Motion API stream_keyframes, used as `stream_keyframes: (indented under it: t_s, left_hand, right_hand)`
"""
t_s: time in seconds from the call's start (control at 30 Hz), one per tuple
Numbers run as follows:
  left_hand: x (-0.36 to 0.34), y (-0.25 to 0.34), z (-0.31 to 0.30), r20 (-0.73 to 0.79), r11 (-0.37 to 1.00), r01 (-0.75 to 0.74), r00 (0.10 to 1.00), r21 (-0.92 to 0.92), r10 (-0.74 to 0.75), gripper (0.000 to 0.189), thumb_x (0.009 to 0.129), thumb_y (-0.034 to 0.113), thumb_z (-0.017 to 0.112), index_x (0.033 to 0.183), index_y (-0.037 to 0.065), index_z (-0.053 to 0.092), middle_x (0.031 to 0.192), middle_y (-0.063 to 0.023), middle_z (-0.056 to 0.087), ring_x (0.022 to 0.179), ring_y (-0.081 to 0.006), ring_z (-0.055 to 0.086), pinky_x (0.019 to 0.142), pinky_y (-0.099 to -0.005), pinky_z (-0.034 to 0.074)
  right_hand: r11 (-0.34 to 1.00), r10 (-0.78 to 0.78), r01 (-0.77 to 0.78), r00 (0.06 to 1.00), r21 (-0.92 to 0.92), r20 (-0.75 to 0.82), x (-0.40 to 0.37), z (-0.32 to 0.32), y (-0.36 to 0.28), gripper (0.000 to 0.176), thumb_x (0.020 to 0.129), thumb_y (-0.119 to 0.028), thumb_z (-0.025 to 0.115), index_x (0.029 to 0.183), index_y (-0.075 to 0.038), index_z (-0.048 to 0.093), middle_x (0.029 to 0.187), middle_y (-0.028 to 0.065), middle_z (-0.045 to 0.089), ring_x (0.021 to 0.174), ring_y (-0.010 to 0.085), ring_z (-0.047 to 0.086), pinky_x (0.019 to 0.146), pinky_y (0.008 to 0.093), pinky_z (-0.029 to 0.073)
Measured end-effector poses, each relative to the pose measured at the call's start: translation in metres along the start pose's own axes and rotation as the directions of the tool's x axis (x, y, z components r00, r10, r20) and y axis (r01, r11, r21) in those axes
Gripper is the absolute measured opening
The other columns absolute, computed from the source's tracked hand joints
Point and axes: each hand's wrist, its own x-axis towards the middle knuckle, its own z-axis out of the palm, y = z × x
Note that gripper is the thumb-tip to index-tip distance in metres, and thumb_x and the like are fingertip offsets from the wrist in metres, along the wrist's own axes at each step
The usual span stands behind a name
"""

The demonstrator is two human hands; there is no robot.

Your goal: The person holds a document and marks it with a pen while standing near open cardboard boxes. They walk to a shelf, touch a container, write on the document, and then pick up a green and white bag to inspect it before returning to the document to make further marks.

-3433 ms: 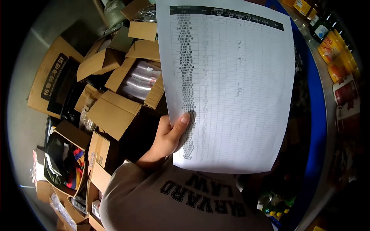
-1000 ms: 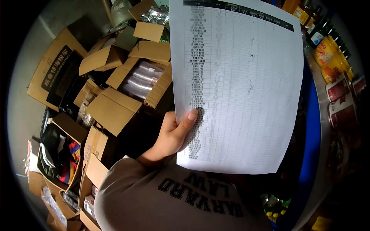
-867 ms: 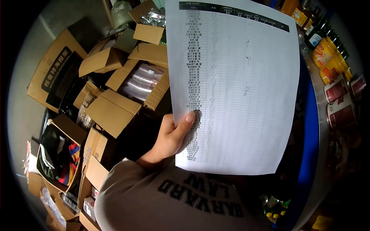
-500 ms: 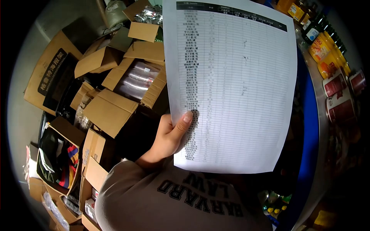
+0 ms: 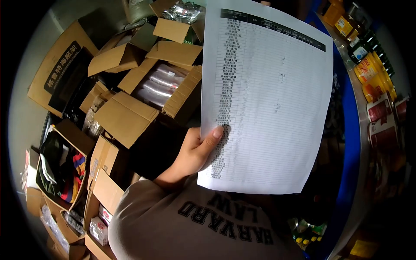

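Note:
My left hand (image 5: 197, 149) grips a printed sheet of paper (image 5: 268, 117) at its lower left side, the thumb lying flat on the front and the fingers hidden behind. The sheet is held up before my chest and bears a table with a black header, rows of Chinese text and a few handwritten marks. At its top edge a small fingertip-like spot shows. My right hand is otherwise hidden, and I cannot tell what it does. Below the paper is the front of my pale shirt (image 5: 173, 216) with dark lettering.
On the left stand several opened cardboard boxes (image 5: 125, 121), one with clear plastic-wrapped goods (image 5: 160, 84). A printed flat carton (image 5: 60, 78) leans at the wall. To the right, a blue-edged shelf (image 5: 350, 130) carries bottles (image 5: 359, 52), yellow packs (image 5: 372, 71) and red-and-white cans (image 5: 381, 117).
The sheet's upper part has shifted right and down, showing its top edge, and it tilts a little more. My left hand keeps its grip, slightly farther right. The view has turned slightly.

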Motion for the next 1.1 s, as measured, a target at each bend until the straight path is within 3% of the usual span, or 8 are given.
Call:
stream_keyframes:
  t_s: [0.53, 0.6, 0.63, 0.73, 0.87, 0.97, 1.03, 1.1]
  left_hand:
    - [0.000, 0.000, 0.002, -0.104, 0.999, -0.038, 0.994, -0.021, 0.036, 0.036, 0.084, 0.027, 0.043, 0.077, -0.006, 0.054, 0.067, -0.0049, 0.054, 0.059, -0.0084, 0.048, 0.052, -0.0205, 0.039]
    - [-0.003, -0.010, -0.020, -0.181, 0.996, -0.026, 0.983, 0.086, 0.041, 0.031, 0.084, 0.024, 0.045, 0.074, -0.003, 0.054, 0.065, -0.0039, 0.054, 0.058, -0.0090, 0.048, 0.054, -0.0211, 0.040]
    - [-0.001, -0.026, -0.039, -0.378, 0.981, -0.180, 0.905, 0.075, 0.195, 0.028, 0.083, 0.023, 0.046, 0.073, -0.002, 0.053, 0.066, -0.0048, 0.053, 0.060, -0.0102, 0.049, 0.056, -0.0225, 0.040]
    - [0.014, -0.005, -0.060, -0.810, 0.810, -0.418, 0.240, 0.412, 0.535, 0.019, 0.082, 0.018, 0.047, 0.082, 0.000, 0.052, 0.082, -0.0108, 0.053, 0.077, -0.0152, 0.052, 0.070, -0.0266, 0.042]
    - [0.005, -0.008, -0.089, -0.893, 0.885, -0.284, 0.155, 0.369, 0.422, 0.037, 0.087, 0.020, 0.035, 0.116, -0.002, 0.038, 0.114, -0.0141, 0.043, 0.101, -0.0198, 0.045, 0.086, -0.0279, 0.035]
    - [-0.008, -0.042, -0.127, -0.817, 0.832, -0.198, 0.173, 0.518, 0.550, 0.039, 0.086, 0.024, 0.035, 0.114, -0.003, 0.040, 0.112, -0.0126, 0.045, 0.101, -0.0185, 0.046, 0.086, -0.0269, 0.034]
    - [0.003, -0.019, -0.100, -0.922, 0.926, -0.009, 0.092, 0.377, 0.376, 0.039, 0.084, 0.025, 0.040, 0.111, -0.003, 0.043, 0.110, -0.0124, 0.047, 0.101, -0.0179, 0.045, 0.085, -0.0271, 0.034]
    - [0.000, -0.036, -0.125, -0.901, 0.905, -0.195, 0.144, 0.379, 0.409, 0.039, 0.087, 0.023, 0.031, 0.115, -0.003, 0.039, 0.116, -0.0137, 0.042, 0.105, -0.0190, 0.042, 0.089, -0.0280, 0.032]
  right_hand:
    - [0.926, 0.002, 0.049, 0.991, -0.373, 0.136, -0.023, 0.005, 0.003, 0.038, 0.083, -0.024, 0.039, 0.116, -0.006, 0.038, 0.114, 0.0127, 0.044, 0.101, 0.0228, 0.044, 0.081, 0.0332, 0.039]
    - [0.939, 0.075, 0.089, 0.890, -0.332, 0.450, -0.016, 0.012, 0.006, 0.038, 0.083, -0.024, 0.039, 0.116, -0.006, 0.038, 0.114, 0.0127, 0.044, 0.102, 0.0228, 0.044, 0.081, 0.0332, 0.039]
    - [0.988, 0.143, -0.037, 0.604, -0.151, 0.784, -0.001, 0.017, 0.013, 0.030, 0.079, -0.013, 0.044, 0.108, -0.007, 0.047, 0.101, 0.0129, 0.052, 0.091, 0.0234, 0.051, 0.076, 0.0317, 0.041]
    - [0.953, -0.303, 0.260, 0.833, 0.157, 0.464, -0.014, 0.041, 0.039, 0.021, 0.074, -0.011, 0.047, 0.094, -0.009, 0.054, 0.081, 0.0083, 0.058, 0.070, 0.0219, 0.056, 0.062, 0.0320, 0.044]
    - [0.978, -0.206, 0.147, 0.796, 0.149, 0.569, -0.014, 0.047, 0.046, 0.026, 0.072, -0.007, 0.049, 0.097, -0.010, 0.053, 0.083, 0.0090, 0.058, 0.069, 0.0211, 0.056, 0.062, 0.0317, 0.043]
    - [0.984, -0.154, 0.066, 0.767, 0.163, 0.623, -0.008, 0.052, 0.045, 0.028, 0.071, -0.007, 0.050, 0.099, -0.011, 0.052, 0.083, 0.0085, 0.058, 0.069, 0.0206, 0.056, 0.063, 0.0316, 0.043]
    - [0.985, -0.134, 0.023, 0.731, 0.171, 0.670, -0.002, 0.053, 0.043, 0.029, 0.071, -0.007, 0.050, 0.099, -0.012, 0.052, 0.082, 0.0077, 0.058, 0.068, 0.0205, 0.056, 0.063, 0.0323, 0.043]
    - [0.983, -0.162, 0.055, 0.716, 0.176, 0.679, 0.010, 0.051, 0.039, 0.027, 0.072, -0.008, 0.050, 0.098, -0.012, 0.053, 0.082, 0.0072, 0.058, 0.069, 0.0208, 0.056, 0.065, 0.0336, 0.043]
